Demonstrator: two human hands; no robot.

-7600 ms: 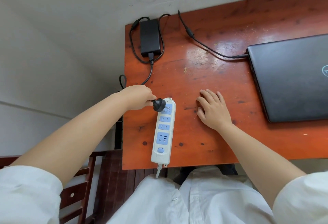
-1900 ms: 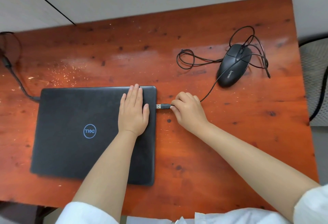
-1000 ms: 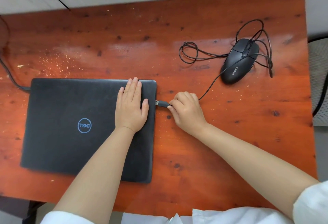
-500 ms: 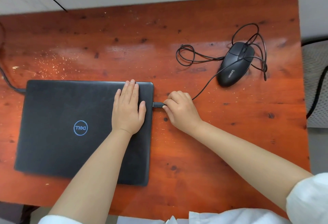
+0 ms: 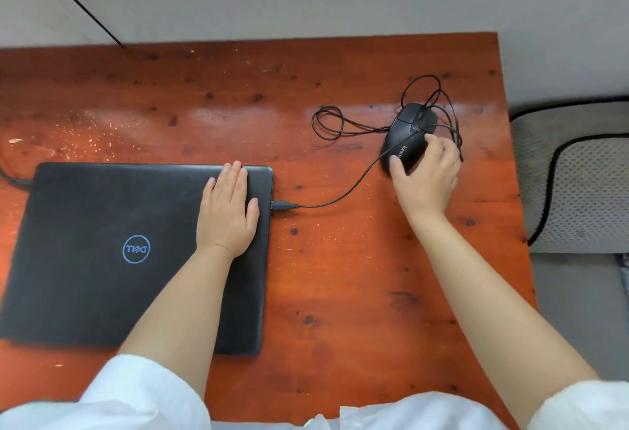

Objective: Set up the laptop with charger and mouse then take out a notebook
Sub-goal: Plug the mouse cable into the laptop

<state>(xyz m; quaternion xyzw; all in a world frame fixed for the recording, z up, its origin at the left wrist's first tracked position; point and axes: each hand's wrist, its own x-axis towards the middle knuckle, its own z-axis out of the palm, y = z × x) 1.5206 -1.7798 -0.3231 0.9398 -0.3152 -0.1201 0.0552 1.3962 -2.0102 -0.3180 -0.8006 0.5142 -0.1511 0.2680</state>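
A closed black laptop (image 5: 102,252) lies on the left of the red-brown wooden desk (image 5: 340,293). My left hand (image 5: 228,211) rests flat on its lid near the right edge, fingers together. The mouse's USB plug (image 5: 282,205) sits in the laptop's right side, and its black cable (image 5: 343,196) runs up to the black wired mouse (image 5: 406,133) at the far right. My right hand (image 5: 425,174) grips the near end of the mouse with thumb and fingers around it. The charger cable (image 5: 13,180) enters the laptop's left side. No notebook is in view.
Loose loops of mouse cable (image 5: 328,123) lie left of and behind the mouse. A grey seat cushion (image 5: 575,184) with black piping sits beyond the desk's right edge. A grey wall runs along the back of the desk.
My right hand let go of the USB plug, now seated in the laptop, and moved up and right onto the mouse. My left hand stayed on the lid.
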